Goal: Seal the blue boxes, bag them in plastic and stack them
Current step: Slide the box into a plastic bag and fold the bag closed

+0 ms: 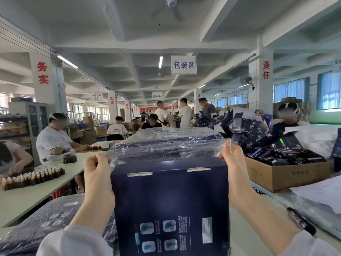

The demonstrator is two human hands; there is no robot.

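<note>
Blue box (169, 200) between the hands, left hand (97, 174) and right hand (236, 169) each pinching the clear plastic bag (166, 147) at its mouth

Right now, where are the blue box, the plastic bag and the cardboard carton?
blue box (169, 198): head view, middle of its printed face.
plastic bag (156, 151): head view, stretched film above the box.
cardboard carton (287, 175): head view, its front wall.

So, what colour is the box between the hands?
The box is dark navy with small pale printed panels; the bag above it is clear. Head view.
</note>
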